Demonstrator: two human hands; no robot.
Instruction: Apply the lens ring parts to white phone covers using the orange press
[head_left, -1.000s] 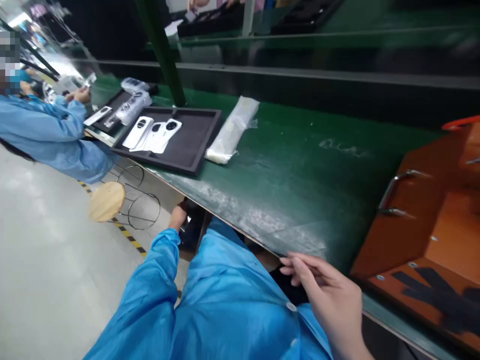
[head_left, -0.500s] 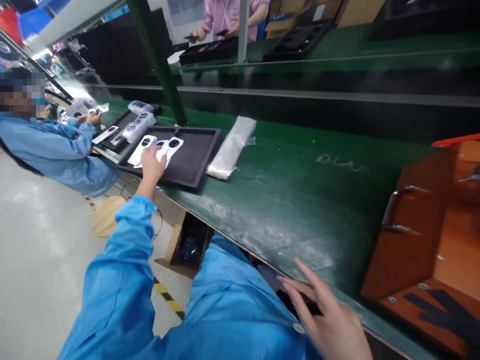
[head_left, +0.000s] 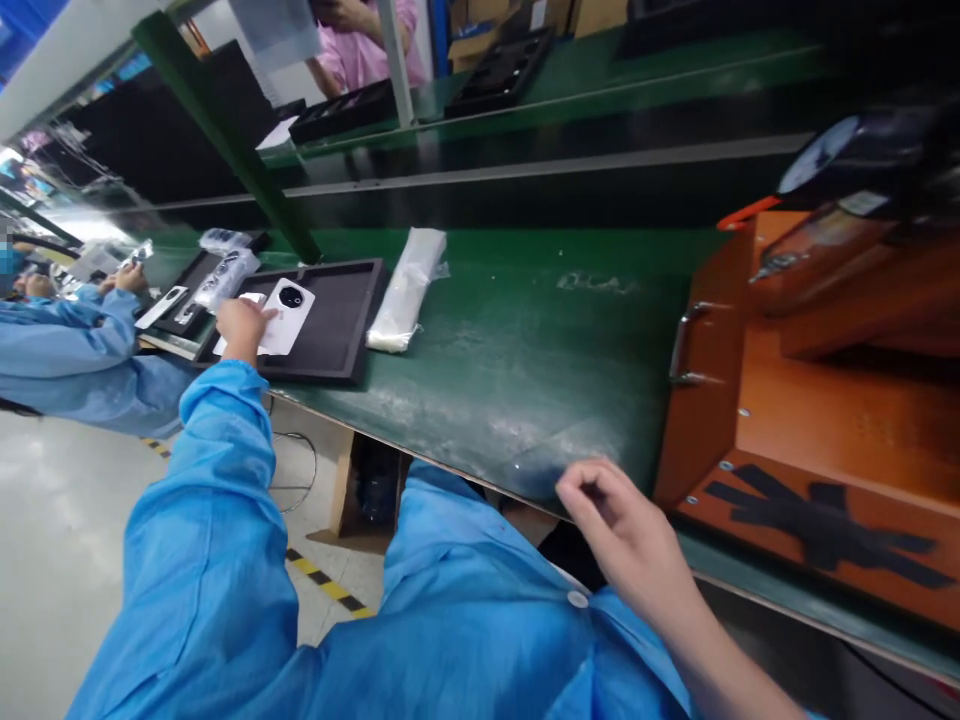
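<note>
My left hand (head_left: 243, 327) is over the left part of a shallow black tray (head_left: 330, 345), its fingers closed on the near-left edge of a white phone back cover (head_left: 297, 322). The cover has a large round black camera ring at its upper end. More white pieces lie partly hidden beneath that hand. My right hand (head_left: 622, 515) hovers above the table's front edge, left of the orange machine. Its fingers are curled in towards the thumb, with nothing visible in them.
A wrapped white plastic bundle (head_left: 407, 290) lies right of the tray. The orange machine (head_left: 712, 370), with a metal handle and black tape, stands at the right. Bubble-wrapped parts (head_left: 225, 278) lie beyond the tray, near a co-worker's blue sleeve (head_left: 82, 335). A green post (head_left: 232, 150) rises behind.
My left hand has gone from reaching over the white covers to gripping one, now turned more towards me. My right hand's fingers have curled in. The view has swung to the right.
</note>
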